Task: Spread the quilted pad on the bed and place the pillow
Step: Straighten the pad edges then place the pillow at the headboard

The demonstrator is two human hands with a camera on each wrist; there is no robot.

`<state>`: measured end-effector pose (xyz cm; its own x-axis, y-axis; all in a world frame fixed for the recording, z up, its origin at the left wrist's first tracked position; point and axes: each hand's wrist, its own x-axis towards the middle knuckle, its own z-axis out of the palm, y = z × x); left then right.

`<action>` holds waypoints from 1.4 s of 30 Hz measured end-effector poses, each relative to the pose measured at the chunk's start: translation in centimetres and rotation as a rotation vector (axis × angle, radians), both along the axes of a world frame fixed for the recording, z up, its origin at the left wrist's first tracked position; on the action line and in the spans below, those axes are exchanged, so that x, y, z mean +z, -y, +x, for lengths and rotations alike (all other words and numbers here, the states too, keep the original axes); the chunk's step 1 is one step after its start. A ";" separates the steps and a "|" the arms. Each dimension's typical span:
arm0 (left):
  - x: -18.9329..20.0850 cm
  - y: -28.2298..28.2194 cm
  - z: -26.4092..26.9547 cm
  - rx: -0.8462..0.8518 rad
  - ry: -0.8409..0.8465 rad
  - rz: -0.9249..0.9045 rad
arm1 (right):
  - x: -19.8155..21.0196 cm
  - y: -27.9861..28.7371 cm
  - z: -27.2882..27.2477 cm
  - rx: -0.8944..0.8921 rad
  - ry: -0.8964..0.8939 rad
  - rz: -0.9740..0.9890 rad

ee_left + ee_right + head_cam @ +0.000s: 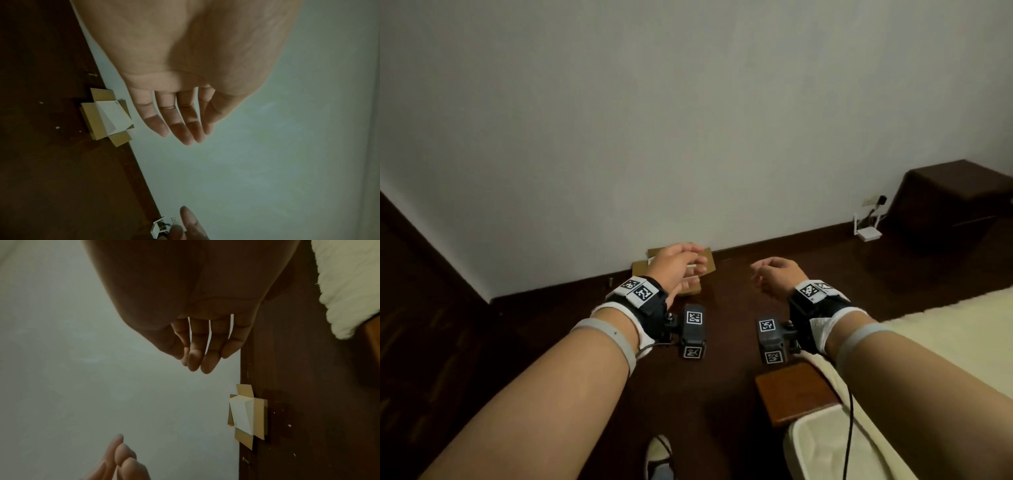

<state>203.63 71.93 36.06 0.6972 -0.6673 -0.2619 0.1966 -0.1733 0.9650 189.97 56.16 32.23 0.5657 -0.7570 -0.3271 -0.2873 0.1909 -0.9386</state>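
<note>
The cream quilted pad [941, 346] lies over the bed at the lower right of the head view; its fluffy edge [349, 280] shows at the top right of the right wrist view. No pillow is in view. My left hand [681, 265] hangs in the air above the dark floor, fingers [180, 126] relaxed and holding nothing. My right hand [774, 274] hovers beside it, left of the bed, with fingers [203, 356] loosely bent and empty. Both hands point toward the white wall.
An open cardboard box [678, 270] with a white sheet inside sits on the floor by the wall. The brown wooden bed corner [794, 390] juts out below my right wrist. A dark cabinet [948, 205] and a white router [868, 233] stand at the right.
</note>
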 end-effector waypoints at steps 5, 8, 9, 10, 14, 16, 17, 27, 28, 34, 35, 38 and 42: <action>-0.9 9.0 11.9 -0.093 0.030 -0.004 | 0.1 7.1 9.9 -0.085 -0.014 -0.046; -0.2 15.7 17.2 -0.198 0.008 -0.015 | 0.9 11.4 13.9 -0.156 -0.015 -0.048; -0.1 18.3 18.4 -0.237 0.010 -0.015 | 1.0 13.0 14.7 -0.185 -0.012 -0.051; 0.0 20.9 19.2 -0.277 0.015 -0.009 | 0.9 14.6 15.1 -0.223 -0.010 -0.053; -0.7 31.0 19.0 -0.484 -0.029 0.015 | -0.1 20.5 13.5 -0.422 -0.064 -0.022; -1.8 35.9 17.9 -0.606 -0.034 0.034 | -1.6 23.5 11.7 -0.547 -0.078 0.016; -2.5 38.3 17.3 -0.663 -0.030 0.047 | -2.5 25.0 10.8 -0.600 -0.090 0.036; -5.0 61.6 12.6 -1.053 0.132 0.124 | -8.6 39.9 4.7 -1.008 -0.137 0.221; -4.9 63.5 11.8 -1.086 0.138 0.134 | -8.5 40.9 4.2 -1.030 -0.149 0.231; -6.7 72.0 3.1 -1.338 0.136 0.210 | -8.8 43.6 -0.5 -1.128 -0.148 0.365; -7.6 73.0 1.3 -1.395 0.140 0.237 | -9.3 43.7 -1.7 -1.191 -0.149 0.385; -10.6 75.8 -3.8 -1.580 0.146 0.344 | -11.6 43.9 -5.0 -1.405 -0.142 0.472; -14.2 79.6 -10.7 -1.809 0.174 0.438 | -14.8 43.3 -7.7 -1.680 -0.097 0.595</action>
<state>192.95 -7.64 21.87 -0.6539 -0.4475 -0.6100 -0.5684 -0.2415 0.7865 182.32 12.86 17.46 -0.6499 -0.2227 -0.7266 0.5095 0.5818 -0.6340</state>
